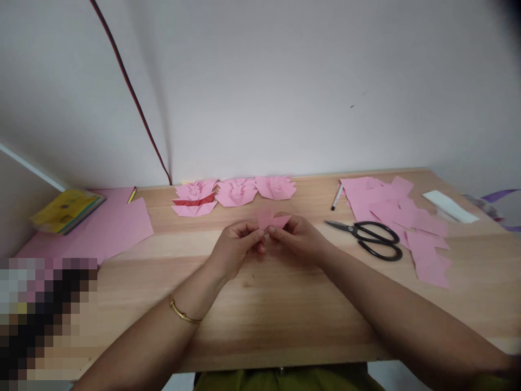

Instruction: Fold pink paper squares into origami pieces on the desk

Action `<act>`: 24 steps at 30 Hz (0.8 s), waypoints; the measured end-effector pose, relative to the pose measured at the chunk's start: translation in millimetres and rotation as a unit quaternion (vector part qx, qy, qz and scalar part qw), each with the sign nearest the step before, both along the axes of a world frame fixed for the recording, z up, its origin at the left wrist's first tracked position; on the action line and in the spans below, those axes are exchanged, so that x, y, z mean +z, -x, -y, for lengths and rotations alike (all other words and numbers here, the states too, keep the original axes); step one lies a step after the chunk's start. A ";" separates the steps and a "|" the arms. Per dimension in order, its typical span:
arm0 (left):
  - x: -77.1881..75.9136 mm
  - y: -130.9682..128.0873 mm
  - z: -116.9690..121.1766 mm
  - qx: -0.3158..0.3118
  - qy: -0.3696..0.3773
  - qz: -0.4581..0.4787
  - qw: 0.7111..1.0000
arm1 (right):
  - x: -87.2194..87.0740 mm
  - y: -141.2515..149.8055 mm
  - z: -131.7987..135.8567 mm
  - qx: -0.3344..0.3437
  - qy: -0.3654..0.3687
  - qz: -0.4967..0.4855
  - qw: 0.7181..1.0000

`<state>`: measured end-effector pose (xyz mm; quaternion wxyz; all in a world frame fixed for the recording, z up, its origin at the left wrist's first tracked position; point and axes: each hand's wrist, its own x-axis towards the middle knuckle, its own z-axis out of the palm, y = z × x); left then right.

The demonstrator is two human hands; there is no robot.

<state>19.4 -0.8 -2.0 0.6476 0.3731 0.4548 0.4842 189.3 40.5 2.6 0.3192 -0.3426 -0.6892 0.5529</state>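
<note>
A small folded piece of pink paper (273, 219) is held above the middle of the table. My left hand (238, 244) pinches its left lower edge, thumb on the near side. Close beside it, my right hand (299, 239) grips the right lower part between thumb and fingers. The fingers behind the paper are partly hidden. Beyond my hands, several pink folded paper shapes (236, 192) lie in a row near the wall, with a red strip (194, 200) across the left ones. Black-handled scissors (366, 236) lie to the right of my right hand.
Pink paper scraps (401, 209) spread over the right side, near a pen (336, 197) and a white strip (450, 206). Large pink sheets (126, 225) lie at left under a yellow packet (67, 210), with a yellow pencil (132, 195) behind. A cable (130, 87) runs down the wall.
</note>
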 end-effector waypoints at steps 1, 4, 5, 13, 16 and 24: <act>-0.5 -0.2 0.4 -0.002 -0.002 -0.003 1.000 | 0.3 0.6 0.5 -0.007 -0.008 0.008 1.000; -0.9 -1.0 1.3 -0.004 -0.005 -0.012 1.000 | 0.7 1.1 1.3 -0.017 -0.018 0.013 1.000; -0.6 -1.3 1.4 -0.001 -0.004 -0.017 1.000 | 0.5 1.2 1.3 -0.015 -0.023 0.010 1.000; 0.5 -4.4 2.3 0.017 0.008 -0.010 1.000 | -2.9 2.4 2.0 -0.029 -0.013 0.004 0.999; 0.8 -5.5 3.0 0.012 0.010 -0.014 1.000 | -2.4 2.8 2.7 -0.035 -0.016 0.004 0.999; 4.7 -7.1 5.0 0.011 -0.004 -0.102 0.995 | -2.0 5.1 3.9 -0.016 -0.015 -0.010 1.000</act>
